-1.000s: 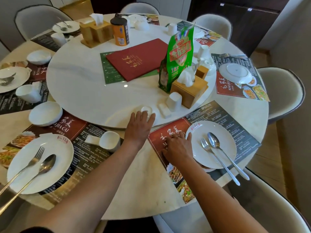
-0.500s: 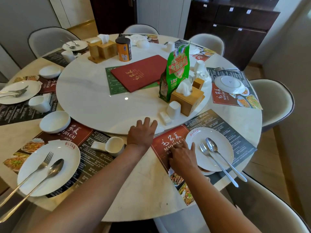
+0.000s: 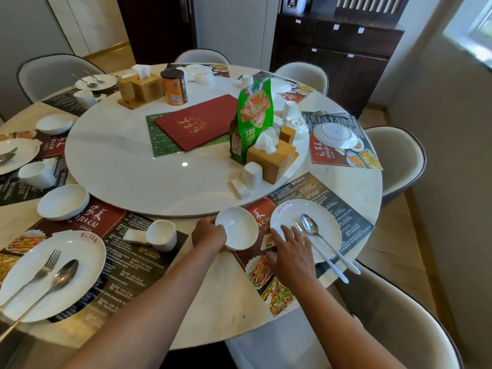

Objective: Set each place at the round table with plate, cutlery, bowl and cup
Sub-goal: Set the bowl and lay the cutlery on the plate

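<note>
My left hand grips the left rim of a small white bowl, which sits on the red part of the menu placemat in front of me. My right hand lies with spread fingers on the placemat, touching the near-left edge of the white plate. A fork and spoon lie across that plate. A white cup stands upside down on the turntable beside a wooden tissue box.
The place to my left has a plate with fork and spoon, a bowl and a cup. A red menu, green bag and orange can stand on the turntable. Chairs ring the table.
My left hand has come off the turntable edge and now holds a white bowl beside the plate. My right hand shifted slightly right toward the plate. The camera has tilted up.
</note>
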`<action>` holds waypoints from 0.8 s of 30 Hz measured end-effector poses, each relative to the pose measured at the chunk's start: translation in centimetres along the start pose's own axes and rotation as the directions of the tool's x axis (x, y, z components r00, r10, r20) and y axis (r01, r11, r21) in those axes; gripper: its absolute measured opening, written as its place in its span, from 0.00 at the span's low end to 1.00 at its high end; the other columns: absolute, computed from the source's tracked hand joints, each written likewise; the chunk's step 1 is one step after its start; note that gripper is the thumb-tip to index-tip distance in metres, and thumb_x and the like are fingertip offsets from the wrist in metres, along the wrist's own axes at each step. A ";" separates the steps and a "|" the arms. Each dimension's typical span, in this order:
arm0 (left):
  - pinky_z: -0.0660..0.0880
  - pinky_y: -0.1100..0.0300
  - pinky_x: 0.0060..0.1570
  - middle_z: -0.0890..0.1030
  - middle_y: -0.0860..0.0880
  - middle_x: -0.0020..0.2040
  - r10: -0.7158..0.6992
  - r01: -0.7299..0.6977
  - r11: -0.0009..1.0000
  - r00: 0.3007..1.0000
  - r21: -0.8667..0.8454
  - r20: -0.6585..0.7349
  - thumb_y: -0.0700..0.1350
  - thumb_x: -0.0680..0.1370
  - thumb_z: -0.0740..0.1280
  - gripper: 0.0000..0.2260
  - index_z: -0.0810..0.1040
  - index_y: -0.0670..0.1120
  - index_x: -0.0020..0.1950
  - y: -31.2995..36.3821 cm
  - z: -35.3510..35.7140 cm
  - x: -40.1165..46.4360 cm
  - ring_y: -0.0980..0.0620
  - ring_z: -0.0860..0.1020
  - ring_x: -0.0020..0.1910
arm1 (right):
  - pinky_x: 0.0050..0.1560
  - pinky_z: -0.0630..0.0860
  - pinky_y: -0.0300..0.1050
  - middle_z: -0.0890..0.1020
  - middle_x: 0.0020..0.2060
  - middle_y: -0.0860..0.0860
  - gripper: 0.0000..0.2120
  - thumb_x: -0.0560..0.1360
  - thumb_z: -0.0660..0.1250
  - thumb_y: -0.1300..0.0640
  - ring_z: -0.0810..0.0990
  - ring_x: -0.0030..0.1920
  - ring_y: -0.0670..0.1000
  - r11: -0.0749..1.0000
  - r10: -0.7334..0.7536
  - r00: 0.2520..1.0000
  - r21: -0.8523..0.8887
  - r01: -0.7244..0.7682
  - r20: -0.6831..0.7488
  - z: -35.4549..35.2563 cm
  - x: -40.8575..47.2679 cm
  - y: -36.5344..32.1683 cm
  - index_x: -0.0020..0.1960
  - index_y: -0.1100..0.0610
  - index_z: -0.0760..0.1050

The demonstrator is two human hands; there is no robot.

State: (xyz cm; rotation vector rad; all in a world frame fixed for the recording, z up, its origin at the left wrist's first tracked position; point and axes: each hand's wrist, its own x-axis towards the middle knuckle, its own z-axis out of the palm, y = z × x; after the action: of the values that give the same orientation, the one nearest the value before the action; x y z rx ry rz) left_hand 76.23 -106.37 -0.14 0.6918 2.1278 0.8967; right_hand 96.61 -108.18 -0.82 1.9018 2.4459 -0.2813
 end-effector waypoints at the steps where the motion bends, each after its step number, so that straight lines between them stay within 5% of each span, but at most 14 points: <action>1: 0.84 0.47 0.46 0.81 0.47 0.56 -0.017 0.018 1.000 1.000 -0.023 0.012 0.42 0.77 0.65 0.15 0.80 0.55 0.61 -0.3 0.2 -0.1 0.41 0.80 0.53 | 0.77 0.52 0.63 0.57 0.80 0.53 0.33 0.79 0.60 0.37 0.52 0.80 0.58 1.000 0.005 1.000 0.008 -0.005 0.001 0.0 -0.2 0.2 0.80 0.45 0.53; 10: 0.84 0.45 0.42 0.79 0.45 0.54 -0.141 0.153 0.970 0.987 -0.190 0.077 0.43 0.80 0.68 0.14 0.79 0.48 0.66 -1.5 2.1 -0.1 0.42 0.79 0.51 | 0.76 0.55 0.62 0.56 0.80 0.53 0.33 0.80 0.59 0.37 0.51 0.80 0.59 1.000 -0.010 0.999 0.020 0.009 0.042 0.3 -1.1 1.1 0.80 0.45 0.53; 14: 0.84 0.45 0.46 0.81 0.45 0.54 -0.137 0.141 0.982 0.990 -0.128 0.036 0.46 0.82 0.66 0.15 0.79 0.47 0.69 -1.3 2.3 -0.3 0.41 0.81 0.52 | 0.76 0.56 0.62 0.57 0.80 0.52 0.33 0.80 0.60 0.37 0.51 0.80 0.59 0.999 -0.047 0.997 -0.003 0.047 0.060 0.4 -1.1 0.9 0.80 0.45 0.54; 18: 0.83 0.47 0.50 0.83 0.44 0.59 -0.099 0.098 0.995 0.995 -0.019 -0.003 0.46 0.82 0.63 0.16 0.78 0.49 0.69 -1.4 2.3 0.0 0.42 0.81 0.53 | 0.73 0.62 0.58 0.64 0.77 0.50 0.26 0.80 0.59 0.39 0.58 0.77 0.57 0.989 -0.141 0.989 -0.037 0.143 0.047 0.3 -1.4 0.6 0.76 0.45 0.65; 24: 0.85 0.50 0.42 0.80 0.46 0.64 -0.095 0.096 0.995 0.995 -0.035 0.030 0.39 0.79 0.63 0.22 0.76 0.52 0.72 -1.8 1.8 0.0 0.42 0.81 0.53 | 0.63 0.68 0.52 0.72 0.72 0.49 0.25 0.80 0.57 0.39 0.67 0.67 0.55 0.973 -0.208 0.975 -0.083 0.214 0.078 0.7 -1.7 0.2 0.73 0.47 0.70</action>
State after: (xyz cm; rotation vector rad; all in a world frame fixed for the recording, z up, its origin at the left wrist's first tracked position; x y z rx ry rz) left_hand 77.30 -106.81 -2.40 0.5763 2.0954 0.8668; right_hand 97.21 -109.85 -1.34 1.5715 2.5691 -0.2322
